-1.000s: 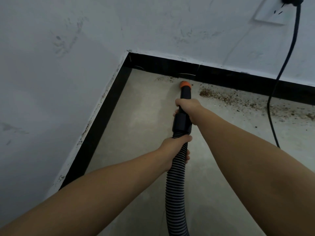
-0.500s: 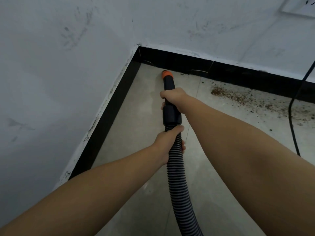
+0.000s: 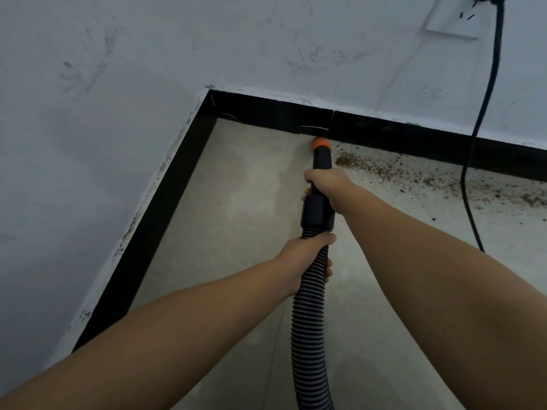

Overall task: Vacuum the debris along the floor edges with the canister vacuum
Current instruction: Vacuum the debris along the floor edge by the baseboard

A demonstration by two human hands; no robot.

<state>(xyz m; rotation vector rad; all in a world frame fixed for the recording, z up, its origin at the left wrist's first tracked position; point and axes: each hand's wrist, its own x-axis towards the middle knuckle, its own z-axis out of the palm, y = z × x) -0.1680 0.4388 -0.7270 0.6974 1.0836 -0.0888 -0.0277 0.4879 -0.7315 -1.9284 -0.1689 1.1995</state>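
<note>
Right hand (image 3: pixel 328 187) wrapped around the black nozzle tube (image 3: pixel 321 164), fingers curled tight on it just above the wider collar (image 3: pixel 317 213). Left hand (image 3: pixel 307 258) gripping the ribbed hose (image 3: pixel 309 335) just below that collar, thumb lying across the top ridges, fingers curled round the far side. Orange nozzle tip (image 3: pixel 319 142) down at the floor (image 3: pixel 236 217) edge, touching or nearly touching the black baseboard (image 3: pixel 266 113) along the far wall, near a vertical seam in that baseboard and some way right of the floor's corner. Brown debris (image 3: pixel 367 167) scattered along the same far edge, starting just beside the tip on its right and thinning out toward the right. Hose trailing back from the collar toward the near edge of the view. Black power cord (image 3: pixel 485 93) hanging from a wall outlet (image 3: pixel 453 22) at upper right, crossing the baseboard and running onto the floor through the debris band. Scuffed white walls (image 3: pixel 103 128) meeting at the corner.
</note>
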